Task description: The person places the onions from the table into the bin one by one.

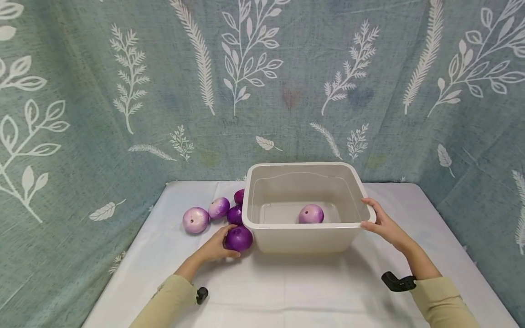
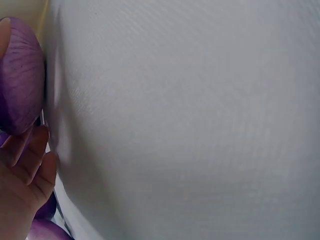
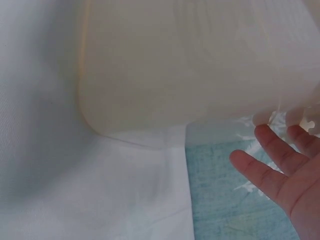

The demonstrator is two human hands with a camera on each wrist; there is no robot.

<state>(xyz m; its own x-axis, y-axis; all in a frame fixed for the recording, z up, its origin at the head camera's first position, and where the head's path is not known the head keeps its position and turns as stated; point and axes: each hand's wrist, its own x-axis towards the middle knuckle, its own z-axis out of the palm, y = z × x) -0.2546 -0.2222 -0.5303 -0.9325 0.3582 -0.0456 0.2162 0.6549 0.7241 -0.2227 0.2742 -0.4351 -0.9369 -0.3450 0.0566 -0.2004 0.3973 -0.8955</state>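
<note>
My left hand [image 1: 216,246] is around a dark purple onion [image 1: 239,239] beside the near left corner of a beige plastic bin [image 1: 303,239]. Its thumb lies on the near side and its fingers on the far side. The left wrist view shows fingers [image 2: 36,152] at the lower edge of that onion [image 2: 25,75]. With thumb and fingers, my right hand [image 1: 387,228] holds the bin's right rim; the right wrist view has its fingertips [image 3: 265,135] up against the bin's rim. One pale purple onion [image 1: 311,213] sits inside the bin.
Left of the bin, on the white tablecloth [image 1: 283,291], lie a pale onion [image 1: 195,220], a two-tone onion [image 1: 218,207] and a dark onion [image 1: 235,215]. Another dark onion [image 1: 239,197] is partly hidden by the bin. A leaf-patterned green curtain [image 1: 287,132] hangs behind.
</note>
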